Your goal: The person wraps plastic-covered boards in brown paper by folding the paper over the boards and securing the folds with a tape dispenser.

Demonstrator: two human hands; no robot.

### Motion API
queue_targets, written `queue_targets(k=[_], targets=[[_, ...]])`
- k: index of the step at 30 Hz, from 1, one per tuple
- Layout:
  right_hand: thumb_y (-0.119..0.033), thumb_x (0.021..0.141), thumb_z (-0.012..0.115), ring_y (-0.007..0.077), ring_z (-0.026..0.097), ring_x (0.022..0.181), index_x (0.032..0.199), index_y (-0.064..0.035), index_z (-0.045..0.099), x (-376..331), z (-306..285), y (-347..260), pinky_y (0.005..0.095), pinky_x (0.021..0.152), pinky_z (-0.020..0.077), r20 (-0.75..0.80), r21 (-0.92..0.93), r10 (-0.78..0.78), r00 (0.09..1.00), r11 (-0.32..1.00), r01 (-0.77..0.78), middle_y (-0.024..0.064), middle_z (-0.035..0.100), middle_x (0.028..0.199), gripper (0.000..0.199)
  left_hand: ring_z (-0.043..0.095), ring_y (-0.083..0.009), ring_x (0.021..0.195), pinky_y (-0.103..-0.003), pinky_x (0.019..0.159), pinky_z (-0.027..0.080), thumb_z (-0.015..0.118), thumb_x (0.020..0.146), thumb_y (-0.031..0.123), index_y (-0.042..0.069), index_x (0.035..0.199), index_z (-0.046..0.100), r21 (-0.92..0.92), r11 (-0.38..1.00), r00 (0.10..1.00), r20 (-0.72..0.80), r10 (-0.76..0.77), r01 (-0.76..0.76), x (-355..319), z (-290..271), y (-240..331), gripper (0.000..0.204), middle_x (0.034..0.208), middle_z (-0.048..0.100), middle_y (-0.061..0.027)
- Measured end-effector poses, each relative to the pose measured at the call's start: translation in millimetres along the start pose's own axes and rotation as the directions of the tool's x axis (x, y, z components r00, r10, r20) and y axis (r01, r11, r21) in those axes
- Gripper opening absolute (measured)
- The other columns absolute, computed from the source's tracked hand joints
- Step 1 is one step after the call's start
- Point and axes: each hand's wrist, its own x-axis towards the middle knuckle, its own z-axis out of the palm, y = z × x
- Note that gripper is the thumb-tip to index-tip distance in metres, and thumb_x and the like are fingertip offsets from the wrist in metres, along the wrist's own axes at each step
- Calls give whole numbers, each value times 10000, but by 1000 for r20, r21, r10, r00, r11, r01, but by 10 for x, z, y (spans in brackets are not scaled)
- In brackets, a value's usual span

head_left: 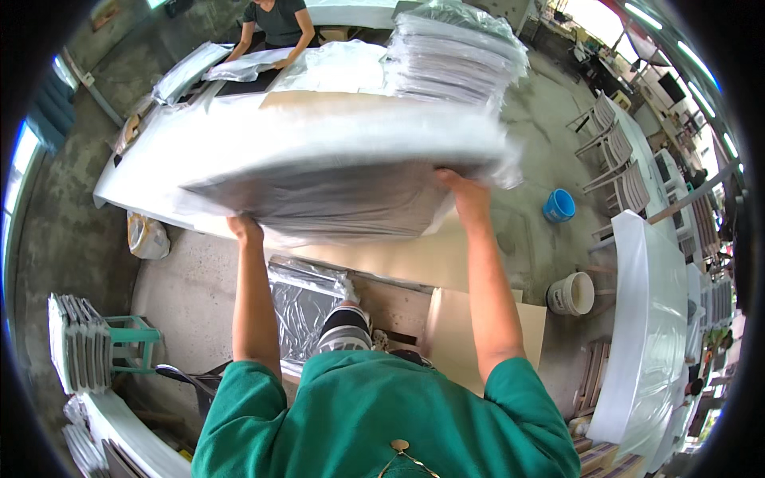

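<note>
A wide, flat panel [343, 199] wrapped in clear plastic is held up in front of me over the white-covered table [131, 179]. Its dark face is turned partly toward me, and motion smears its edges. My left hand [245, 229] grips the lower left edge, closed on it with the fingertips hidden behind. At the right end, my right hand [466, 191] is closed round the edge, thumb on the near side. Below, close to my leg, a dark plastic-wrapped panel [299, 315] leans or lies by a tan board [382, 259]; which, I cannot tell.
A tall stack of wrapped panels [454, 60] stands at the table's far right. Across the table a person [279, 28] handles another wrapped panel [253, 65]. A blue bucket [559, 206] and a white bucket [570, 294] stand on the floor at right; a green stool [134, 338] is at left.
</note>
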Motion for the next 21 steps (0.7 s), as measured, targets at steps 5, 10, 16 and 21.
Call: queue_targets(k=[5, 10, 16, 21], targets=[[-211, 781, 641, 186, 474, 1106, 1178, -7, 528, 126, -190, 116, 307, 966, 338, 2, -204, 26, 1000, 979, -25, 101, 543, 1186, 460, 527, -228, 925, -353, 827, 438, 376, 931, 313, 42, 1155, 480, -230, 971, 996, 71, -54, 69, 251, 178, 63, 366, 1028, 564, -88], [-272, 785, 635, 186, 413, 1156, 1237, -3, 476, 382, -357, 469, 307, 988, 306, 119, -196, 263, 958, 952, -237, 89, 497, 1231, 549, 565, -239, 857, -356, 804, 451, 336, 924, 378, 19, 1012, 546, -90, 995, 950, 306, 70, -44, 378, -24, -16, 425, 911, 602, -102], [-287, 751, 667, 192, 441, 1104, 1223, 7, 469, 470, -702, 917, 312, 935, 341, 43, -172, 381, 923, 913, -369, 98, 509, 1181, 590, 552, -221, 861, -350, 775, 446, 451, 891, 195, 4, 920, 549, -99, 931, 793, 560, -239, 350, 693, -447, -304, 217, 891, 593, -123], [-299, 722, 693, 196, 464, 1061, 1211, 16, 464, 462, -808, 1351, 315, 891, 371, -74, -127, 490, 868, 859, -496, 106, 520, 1140, 625, 554, -236, 856, -358, 770, 440, 448, 884, 222, -15, 926, 554, 403, 761, 749, 228, -621, 508, 643, -960, -541, 263, 887, 595, -141]])
